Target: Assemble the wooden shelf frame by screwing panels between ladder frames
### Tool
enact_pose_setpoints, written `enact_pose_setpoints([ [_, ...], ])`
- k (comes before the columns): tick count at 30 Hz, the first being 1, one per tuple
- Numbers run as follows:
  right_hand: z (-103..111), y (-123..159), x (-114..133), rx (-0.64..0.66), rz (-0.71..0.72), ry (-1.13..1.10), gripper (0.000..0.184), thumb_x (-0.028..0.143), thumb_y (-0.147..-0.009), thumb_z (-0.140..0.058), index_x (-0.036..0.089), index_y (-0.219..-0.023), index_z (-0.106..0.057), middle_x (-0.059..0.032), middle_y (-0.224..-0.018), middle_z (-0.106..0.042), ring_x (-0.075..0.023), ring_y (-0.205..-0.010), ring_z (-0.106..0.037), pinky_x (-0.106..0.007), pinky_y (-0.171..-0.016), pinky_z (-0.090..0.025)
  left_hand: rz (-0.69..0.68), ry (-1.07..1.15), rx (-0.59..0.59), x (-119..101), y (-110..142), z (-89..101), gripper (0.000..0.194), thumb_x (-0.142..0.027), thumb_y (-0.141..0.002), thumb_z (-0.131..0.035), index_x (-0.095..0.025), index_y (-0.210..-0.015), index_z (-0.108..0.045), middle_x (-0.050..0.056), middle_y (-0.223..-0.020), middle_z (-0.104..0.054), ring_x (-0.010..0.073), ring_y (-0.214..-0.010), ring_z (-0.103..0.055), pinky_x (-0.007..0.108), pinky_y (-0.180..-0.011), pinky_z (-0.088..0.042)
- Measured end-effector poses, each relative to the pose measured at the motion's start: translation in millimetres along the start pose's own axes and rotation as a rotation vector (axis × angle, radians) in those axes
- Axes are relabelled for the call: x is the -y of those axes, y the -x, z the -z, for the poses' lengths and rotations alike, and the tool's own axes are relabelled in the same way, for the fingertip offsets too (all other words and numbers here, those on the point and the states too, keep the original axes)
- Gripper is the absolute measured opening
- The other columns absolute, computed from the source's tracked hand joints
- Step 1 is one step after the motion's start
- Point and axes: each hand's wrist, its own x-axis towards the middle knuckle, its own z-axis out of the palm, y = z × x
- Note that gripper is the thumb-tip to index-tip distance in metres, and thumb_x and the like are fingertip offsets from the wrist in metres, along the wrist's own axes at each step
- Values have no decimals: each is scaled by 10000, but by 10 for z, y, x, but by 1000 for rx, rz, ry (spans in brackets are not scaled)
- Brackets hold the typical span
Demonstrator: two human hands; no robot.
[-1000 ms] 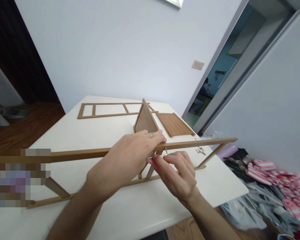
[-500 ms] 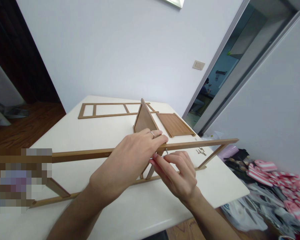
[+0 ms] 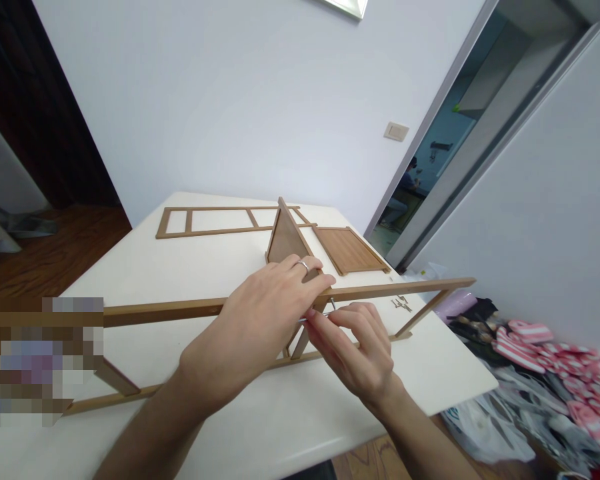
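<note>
A wooden ladder-like frame (image 3: pixel 390 291) stands on its long edge across the table. Behind it, a wooden shelf panel (image 3: pixel 287 235) stands upright, its near end meeting the frame's middle. My left hand (image 3: pixel 265 307), with a ring on one finger, is wrapped over the top rail at that joint and steadies both parts. Just below the rail, my right hand (image 3: pixel 355 350) pinches a thin metal hex key (image 3: pixel 333 305) between thumb and fingers. The key's short bent end points up toward the rail. Part of the joint is hidden by my hands.
A second ladder-like frame (image 3: pixel 220 232) and a slatted wooden panel (image 3: pixel 353 250) lie flat on the white table (image 3: pixel 260 440). Small screws (image 3: pixel 401 304) lie to the right. Plastic bags (image 3: pixel 500 420) and striped cloth (image 3: pixel 545 353) crowd the floor. A person (image 3: pixel 407 180) sits beyond the doorway.
The upright panel's far top corner has shifted slightly left. My left hand stays on the rail, and the hex key has turned only a little in my right fingers.
</note>
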Motion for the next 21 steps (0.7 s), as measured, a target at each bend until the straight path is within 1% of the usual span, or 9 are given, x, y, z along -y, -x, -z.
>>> enact_pose_setpoints([
  [3, -9, 1, -4, -6, -3, 17, 244, 108, -940, -736, 154, -1178, -702, -28, -814, -655, -159, -699, -579, -328, -640, -445, -11, 10, -12, 29, 20, -8, 373, -62, -1006, -517, -280, -1289, -624, 45, -1403, -631, 231, -1242, -618, 397, -1033, -539],
  [6, -18, -13, -1, -18, -16, 31, 240, 114, -947, -728, 174, -1178, -694, -20, -809, -659, -154, -693, -588, -322, -648, -449, 5, 14, -10, 17, 18, -8, 420, -42, -943, -580, -281, -1285, -625, 40, -1375, -648, 238, -1252, -616, 400, -1055, -535],
  [9, -18, -47, 3, -42, -34, 36, 252, 99, -939, -725, 182, -1174, -693, -19, -804, -664, -160, -686, -603, -327, -650, -460, 22, 23, 6, -18, 2, 12, 424, -56, -907, -612, -272, -1271, -632, 51, -1355, -653, 255, -1263, -611, 419, -1067, -535],
  [14, 0, -111, -6, -66, -34, 35, 221, 103, -942, -739, 173, -1145, -686, -27, -799, -680, -158, -688, -618, -321, -645, -468, 31, 26, 53, -43, -1, 56, 408, -88, -910, -615, -250, -1284, -629, 73, -1389, -632, 277, -1279, -605, 455, -1081, -538],
  [19, 9, -133, -18, -64, -36, 48, 212, 121, -949, -744, 191, -1140, -685, -19, -793, -680, -151, -690, -626, -314, -651, -473, 26, 25, 57, -26, 7, 58, 425, -88, -926, -570, -245, -1319, -606, 82, -1389, -616, 281, -1270, -614, 470, -1085, -540],
  [21, 7, -137, -21, -68, -33, 49, 217, 114, -939, -746, 191, -1134, -690, -19, -785, -675, -156, -682, -625, -317, -648, -475, 26, 30, 52, -23, 3, 58, 428, -89, -923, -558, -234, -1324, -596, 93, -1357, -626, 286, -1252, -621, 472, -1065, -551],
])
